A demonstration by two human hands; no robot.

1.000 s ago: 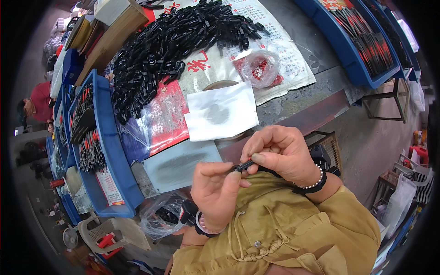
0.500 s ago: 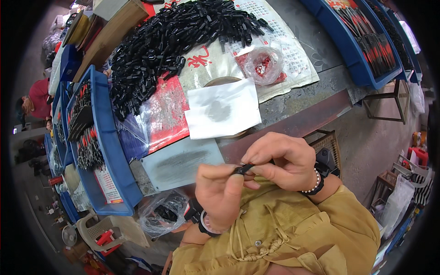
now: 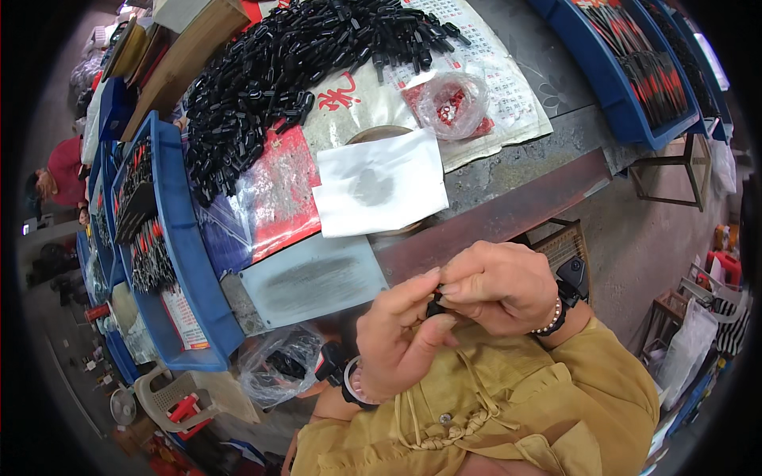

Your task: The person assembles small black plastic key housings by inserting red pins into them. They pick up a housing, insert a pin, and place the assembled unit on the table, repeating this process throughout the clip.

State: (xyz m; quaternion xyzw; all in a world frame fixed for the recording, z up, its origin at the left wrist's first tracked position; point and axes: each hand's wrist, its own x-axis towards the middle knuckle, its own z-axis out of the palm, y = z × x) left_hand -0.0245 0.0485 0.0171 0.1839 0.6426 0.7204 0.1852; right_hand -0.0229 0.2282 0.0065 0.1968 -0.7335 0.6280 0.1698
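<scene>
The person holds a small black part (image 3: 434, 305) between both hands, close to the chest and just in front of the mustard-yellow shirt (image 3: 508, 412). The left hand (image 3: 397, 337) comes up from below, and its thumb and first fingers pinch the part from the left. The right hand (image 3: 500, 287) comes in from the right, and its fingertips pinch the same part from the other side. Both hands are closed on it. So little of the part shows that its long way cannot be told. It sits right where the two sets of fingertips meet, so neither hand is nearer.

The hands are off the table, a little below its near edge (image 3: 492, 218). There is open room around them on all sides.

On the table, a grey mat (image 3: 313, 279) lies nearest to the hands. A white cloth (image 3: 381, 184) with a grey smudge lies past it. A big pile of black parts (image 3: 294, 71) lies farther back. A blue tray (image 3: 178, 238) with thin black and red tools stands to the left, and another blue tray (image 3: 619, 71) stands to the right.
</scene>
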